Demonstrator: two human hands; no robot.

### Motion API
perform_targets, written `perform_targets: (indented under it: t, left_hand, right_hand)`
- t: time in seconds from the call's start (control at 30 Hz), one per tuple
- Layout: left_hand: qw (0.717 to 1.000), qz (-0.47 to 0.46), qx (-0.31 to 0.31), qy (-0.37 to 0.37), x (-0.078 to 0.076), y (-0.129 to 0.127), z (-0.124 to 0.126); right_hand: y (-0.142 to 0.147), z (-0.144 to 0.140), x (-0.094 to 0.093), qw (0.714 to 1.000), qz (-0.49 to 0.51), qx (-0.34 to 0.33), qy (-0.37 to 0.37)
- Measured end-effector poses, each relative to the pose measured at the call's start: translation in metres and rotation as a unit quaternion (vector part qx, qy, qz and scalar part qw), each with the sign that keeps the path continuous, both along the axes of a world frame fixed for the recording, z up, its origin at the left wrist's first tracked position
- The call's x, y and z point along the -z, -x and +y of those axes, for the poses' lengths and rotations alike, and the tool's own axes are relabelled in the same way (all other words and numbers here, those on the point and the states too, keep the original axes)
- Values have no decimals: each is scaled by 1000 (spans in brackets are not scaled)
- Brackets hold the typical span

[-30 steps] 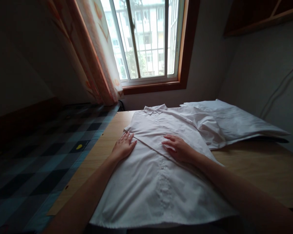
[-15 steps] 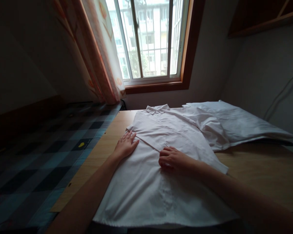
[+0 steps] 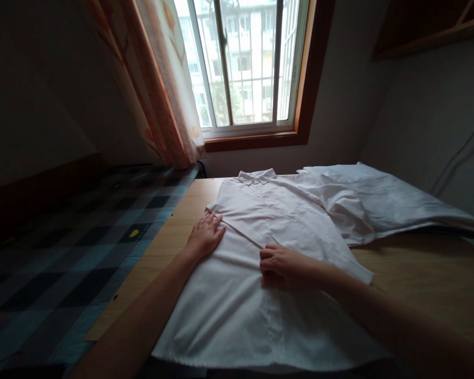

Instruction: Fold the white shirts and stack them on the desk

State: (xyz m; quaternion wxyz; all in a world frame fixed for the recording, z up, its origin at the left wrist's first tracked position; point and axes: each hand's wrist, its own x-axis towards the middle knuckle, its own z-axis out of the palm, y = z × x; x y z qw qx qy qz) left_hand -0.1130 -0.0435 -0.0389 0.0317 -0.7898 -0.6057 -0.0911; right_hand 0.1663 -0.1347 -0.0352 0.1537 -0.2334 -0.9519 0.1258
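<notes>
A white short-sleeved shirt lies front up on a wooden table, collar toward the window. Its left sleeve is folded across the chest, making a diagonal edge. My left hand lies flat, fingers apart, on the shirt's left edge at that fold. My right hand rests near the button line at the middle of the shirt, fingers curled onto the fabric; whether it pinches the cloth is unclear. The shirt's other sleeve lies spread toward the right.
More white cloth lies at the back right of the table. A bed with a checked blue cover adjoins the table's left edge. A window and a patterned curtain stand behind; a wall is at the right.
My right hand slid down and left from the chest of the shirt to the button line and curled its fingers. My left hand stayed in place. The view shifted slightly.
</notes>
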Motion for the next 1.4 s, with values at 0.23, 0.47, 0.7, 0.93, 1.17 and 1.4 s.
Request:
perform_targets:
  t: [0.23,0.47,0.7,0.93,1.17,1.4]
  left_hand:
    - [937,-42,344,48,-9,-15,-47]
    - [909,0,389,150,-31,17,-103]
    - [886,30,421,194,-49,33,-148]
    - [898,-6,400,181,-66,38,-150]
    - [909,-61,394,119,-54,-27,-125]
    - [863,-64,475,158,-32,-45,-134]
  right_hand:
    - [-4,-3,-2,999,3,2,32]
    - [-12,3,-9,991,23,-15,133]
    - [-5,1,-6,990,102,4,99]
    - [-4,-19,-25,987,17,-106,120]
    - [-3,-40,-33,987,10,-99,127]
    - [-21,-16,-30,958,48,-109,263]
